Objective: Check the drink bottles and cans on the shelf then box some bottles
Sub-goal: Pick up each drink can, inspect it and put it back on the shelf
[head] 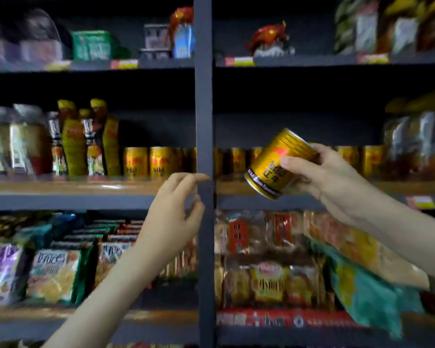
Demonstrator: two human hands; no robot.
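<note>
a dark shelf point(60, 199) fills the whole view, with three levels that show. a dark post point(203, 109) stands upright in the centre and divides it in a left half and a right half. the bottom level is packed with snack bags point(55, 275) on both sides of the post. the top level carries packets point(362, 28), too blurred to read.

on the middle level, at the left, tall bottles point(72, 146) with yellow caps stand upright, between clear jars point(23, 141) at the far left and a row of gold cans point(158, 162). the row goes on past the post into the right half, all upright on the board.

the left hand point(171, 219) is raised in front of the post, at the height of the middle board; its fingers are loosely curved and it holds nothing. the right hand point(329, 179) grips one gold can point(279, 164), with the thumb across the front and the fingers behind. this can is off the board, in front of the right part of the row, and it is tilted: one end points down to the left, the other up to the right.
</note>
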